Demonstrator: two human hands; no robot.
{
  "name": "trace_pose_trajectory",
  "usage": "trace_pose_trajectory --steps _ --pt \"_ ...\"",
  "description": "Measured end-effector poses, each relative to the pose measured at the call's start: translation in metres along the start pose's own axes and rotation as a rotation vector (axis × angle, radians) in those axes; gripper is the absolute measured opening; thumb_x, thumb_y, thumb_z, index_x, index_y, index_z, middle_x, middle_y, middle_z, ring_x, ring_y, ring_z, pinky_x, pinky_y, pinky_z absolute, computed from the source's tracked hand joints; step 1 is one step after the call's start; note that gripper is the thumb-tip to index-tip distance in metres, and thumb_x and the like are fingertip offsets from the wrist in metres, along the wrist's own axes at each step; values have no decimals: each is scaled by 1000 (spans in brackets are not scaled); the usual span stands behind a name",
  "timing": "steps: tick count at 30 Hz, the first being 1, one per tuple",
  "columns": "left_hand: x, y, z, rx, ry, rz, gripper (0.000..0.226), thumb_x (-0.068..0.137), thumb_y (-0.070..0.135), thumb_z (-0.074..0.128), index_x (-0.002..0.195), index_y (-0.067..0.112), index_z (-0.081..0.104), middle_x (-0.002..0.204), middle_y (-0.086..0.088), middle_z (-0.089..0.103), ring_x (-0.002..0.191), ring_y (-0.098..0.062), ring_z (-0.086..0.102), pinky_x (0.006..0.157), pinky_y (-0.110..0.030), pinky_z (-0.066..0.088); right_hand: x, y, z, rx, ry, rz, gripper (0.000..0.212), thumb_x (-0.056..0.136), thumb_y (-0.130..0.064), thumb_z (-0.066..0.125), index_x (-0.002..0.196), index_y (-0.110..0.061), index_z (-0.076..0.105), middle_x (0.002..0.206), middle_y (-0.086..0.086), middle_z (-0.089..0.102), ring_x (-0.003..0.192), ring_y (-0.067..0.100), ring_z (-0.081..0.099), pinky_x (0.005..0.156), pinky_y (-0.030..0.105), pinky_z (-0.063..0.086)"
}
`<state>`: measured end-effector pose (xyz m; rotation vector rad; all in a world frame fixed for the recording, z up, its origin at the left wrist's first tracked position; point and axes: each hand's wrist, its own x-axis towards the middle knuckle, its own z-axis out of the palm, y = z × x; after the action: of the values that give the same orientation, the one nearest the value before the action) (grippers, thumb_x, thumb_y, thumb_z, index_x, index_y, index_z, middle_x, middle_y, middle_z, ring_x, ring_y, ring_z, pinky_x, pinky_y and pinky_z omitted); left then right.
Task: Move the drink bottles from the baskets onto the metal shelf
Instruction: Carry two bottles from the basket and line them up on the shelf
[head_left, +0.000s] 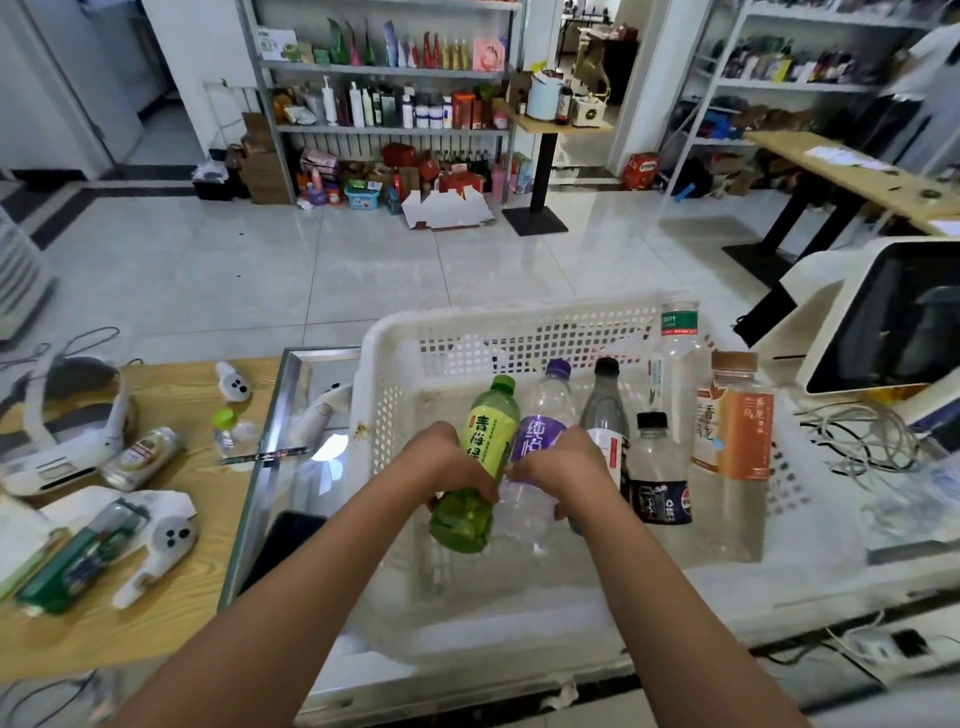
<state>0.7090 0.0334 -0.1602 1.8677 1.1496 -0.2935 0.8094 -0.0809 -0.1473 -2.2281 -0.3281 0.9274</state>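
Note:
A white perforated basket (395, 364) stands in front of me with several drink bottles in it. My left hand (447, 462) grips a green tea bottle (480, 457) around its middle. Beside it, my right hand (561, 467) holds a clear water bottle with a purple label (540, 415). Further right in the basket are a grey bottle with a black cap (602, 410), a short dark-labelled bottle (658, 467), a tall clear bottle with a green label (678, 353) and an orange-labelled tea bottle (732, 426). A metal shelf (384, 73) full of goods stands across the room.
The wooden table (197, 571) to the left carries white controllers, a can (143, 457), a small bottle (228, 431) and a green bottle (72, 566). At right are a white monitor (883, 322) and loose cables. Tiled floor lies between me and the shelves.

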Motion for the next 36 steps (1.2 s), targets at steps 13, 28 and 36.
trace_pose_trajectory --steps 13,28,36 --pt "-27 0 -8 -13 273 188 62 45 41 87 98 22 61 89 3 66 77 -15 64 64 -31 58 -25 -8 -14 138 2 -39 74 62 -11 92 122 -10 49 96 7 65 81 23 65 60 34 57" --pt "-147 33 -39 -135 465 715 54 61 40 85 102 32 52 85 19 58 71 5 54 56 -18 40 -150 -16 -45 308 522 -523 61 64 -15 89 113 -27 56 102 -9 69 92 12 67 84 38 56" --pt "-185 9 -20 -178 235 1019 51 59 39 86 99 33 55 85 19 59 76 -2 58 63 -22 44 -245 14 -25 363 869 -418 68 66 -9 88 125 -19 55 99 -5 73 87 7 71 84 35 58"
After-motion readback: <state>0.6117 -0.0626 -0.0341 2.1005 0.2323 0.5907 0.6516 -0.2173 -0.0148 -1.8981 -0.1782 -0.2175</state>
